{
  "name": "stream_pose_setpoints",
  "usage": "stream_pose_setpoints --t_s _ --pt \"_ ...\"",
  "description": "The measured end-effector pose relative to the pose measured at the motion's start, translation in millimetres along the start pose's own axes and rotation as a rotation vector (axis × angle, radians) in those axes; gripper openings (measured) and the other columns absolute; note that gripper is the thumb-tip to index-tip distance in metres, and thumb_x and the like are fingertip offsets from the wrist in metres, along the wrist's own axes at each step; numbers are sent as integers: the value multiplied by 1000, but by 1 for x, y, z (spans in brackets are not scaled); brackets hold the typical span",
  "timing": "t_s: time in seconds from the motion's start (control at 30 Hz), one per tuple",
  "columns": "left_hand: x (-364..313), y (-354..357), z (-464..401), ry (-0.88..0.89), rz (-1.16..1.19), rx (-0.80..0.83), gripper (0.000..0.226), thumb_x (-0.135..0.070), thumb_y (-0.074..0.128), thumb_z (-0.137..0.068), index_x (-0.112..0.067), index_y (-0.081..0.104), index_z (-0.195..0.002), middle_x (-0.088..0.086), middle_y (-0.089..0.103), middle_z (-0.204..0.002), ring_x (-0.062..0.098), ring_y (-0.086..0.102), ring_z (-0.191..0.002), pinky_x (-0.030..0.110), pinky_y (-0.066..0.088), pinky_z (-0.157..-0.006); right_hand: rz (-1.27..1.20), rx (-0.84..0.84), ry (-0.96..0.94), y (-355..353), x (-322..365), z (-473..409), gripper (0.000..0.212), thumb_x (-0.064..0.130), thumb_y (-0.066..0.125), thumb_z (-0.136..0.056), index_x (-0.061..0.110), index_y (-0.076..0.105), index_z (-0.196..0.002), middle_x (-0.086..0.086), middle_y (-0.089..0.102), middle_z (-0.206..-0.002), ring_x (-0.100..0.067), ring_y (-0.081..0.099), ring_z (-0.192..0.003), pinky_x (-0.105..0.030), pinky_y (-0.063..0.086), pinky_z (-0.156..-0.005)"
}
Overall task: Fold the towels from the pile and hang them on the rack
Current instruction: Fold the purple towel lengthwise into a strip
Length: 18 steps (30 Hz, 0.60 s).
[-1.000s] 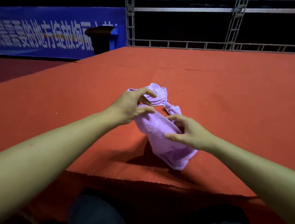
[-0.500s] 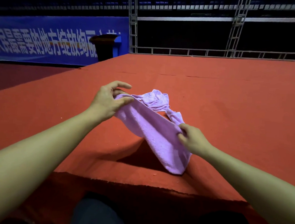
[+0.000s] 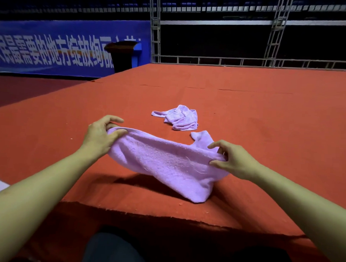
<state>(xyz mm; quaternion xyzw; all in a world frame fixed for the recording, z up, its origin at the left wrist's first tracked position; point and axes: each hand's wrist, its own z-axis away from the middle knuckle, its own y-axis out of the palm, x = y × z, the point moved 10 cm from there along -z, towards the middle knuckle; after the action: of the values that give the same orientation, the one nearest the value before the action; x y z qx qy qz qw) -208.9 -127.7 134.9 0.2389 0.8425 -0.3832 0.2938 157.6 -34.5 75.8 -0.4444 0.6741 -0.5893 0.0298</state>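
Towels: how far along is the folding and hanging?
Early. Nothing looks folded or hung, and no rack is in view. The left hand and right hand hold one towel stretched above the red surface. A crumpled towel still waits behind.

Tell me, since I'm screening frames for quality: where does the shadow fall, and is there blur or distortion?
Head view: the held towel casts a dark shadow on the red surface just beneath it; the towel and both hands are sharp; wide-angle bending bows the railing; the background is dim.
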Motion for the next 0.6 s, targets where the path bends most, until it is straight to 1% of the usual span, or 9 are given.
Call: stream_pose_setpoints --t_s 0.03,0.1,0.17,0.23,0.27,0.33,0.4,0.47,0.6 --pt "2 4 3 -4 5 4 30 -13 78 -80 -37 63 -90 -2 74 -86 -11 62 -72 19 49 -77 66 24 -1 4 -2 1 29 28 75 -83 32 60 -106 13 60 -79 -6 53 -64 -20 42 -62" --pt "3 13 8 3 17 15 31 -14 78 -80 -38 63 -91 -9 74 -84 -10 63 -73 20 50 -77 192 30 3 9 -5 1 6 26 65 -88 26 61 -92 8 63 -76 -20 57 -68 -34 47 -65" --pt "3 20 11 9 35 8 31 -15 78 -80 -40 63 -91 -17 73 -79 -6 65 -75 18 50 -76 200 -19 36 10 -7 1 15 20 59 -90 23 53 -76 7 57 -67 -26 54 -66 -39 43 -62" --pt "0 22 11 12 61 -14 32 -13 77 -81 -40 63 -91 -27 70 -77 -8 64 -73 13 49 -74 107 -74 72 6 -6 2 24 18 60 -90 23 48 -69 7 51 -60 -22 48 -61 -36 37 -58" --pt "-1 23 9 7 85 -22 32 -11 76 -81 -39 63 -91 -29 69 -76 -9 63 -72 11 48 -73 63 -92 81 4 -4 2 24 19 62 -89 23 50 -69 6 52 -59 -20 48 -60 -36 37 -58" --pt "-2 22 4 -14 147 -39 31 -9 75 -82 -36 63 -92 -27 69 -73 -8 62 -68 12 48 -71 4 -116 80 -2 1 3 17 24 70 -85 21 58 -73 4 58 -63 -16 49 -60 -34 39 -59" --pt "-4 21 -2 -31 184 -42 30 -10 75 -83 -36 63 -92 -25 70 -71 -6 61 -65 14 48 -68 -42 -108 54 -5 7 2 18 24 75 -80 25 58 -73 5 57 -63 -10 46 -58 -28 37 -57" --pt "-11 22 -10 -26 196 -15 29 -11 76 -83 -35 64 -92 -23 70 -69 -6 60 -63 13 47 -65 -85 -101 28 -7 12 1 19 19 75 -78 29 59 -75 8 59 -65 -8 47 -58 -24 37 -55" --pt "-34 22 -25 10 240 48 27 -10 76 -83 -30 64 -96 -18 70 -67 -7 61 -62 9 48 -64 -198 -168 13 -18 12 -3 21 16 74 -78 31 66 -90 19 61 -68 -3 49 -56 -15 38 -54"
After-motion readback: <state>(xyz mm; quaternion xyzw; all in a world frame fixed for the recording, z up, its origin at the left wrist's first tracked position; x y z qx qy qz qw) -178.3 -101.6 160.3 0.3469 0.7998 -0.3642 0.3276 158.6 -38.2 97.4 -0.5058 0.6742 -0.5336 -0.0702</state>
